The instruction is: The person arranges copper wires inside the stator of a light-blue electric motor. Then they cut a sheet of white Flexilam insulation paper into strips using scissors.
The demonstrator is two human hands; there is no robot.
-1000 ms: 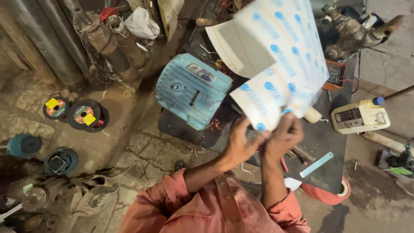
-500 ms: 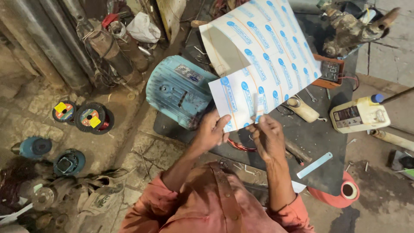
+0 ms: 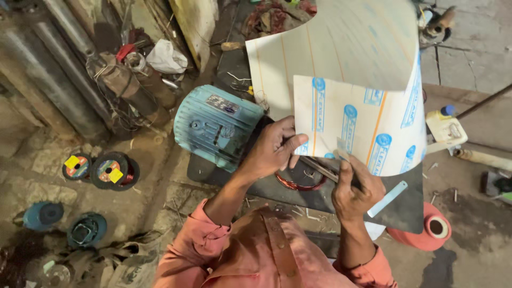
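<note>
Two hands grip one large curled sheet [image 3: 362, 101], white with blue printed marks and orange lines, held up above a dark counter [image 3: 405, 208]. Left hand [image 3: 274, 149] is closed on the sheet's lower left edge, thumb on the printed face. Right hand [image 3: 356, 188] is closed around a thin tool whose tip meets the sheet's bottom edge; the tool itself is too small to identify. Behind the sheet sits a teal electric motor [image 3: 216, 128], and a copper wire coil [image 3: 296, 181] lies under the hands. The sheet hides most of the counter behind it. A pale blue strip [image 3: 388, 198] lies on the counter, an orange-red spool [image 3: 426, 232] just beside it. Compared with the earlier frame, the sheet's top edge now curls farther forward, showing more of its plain back.
</note>
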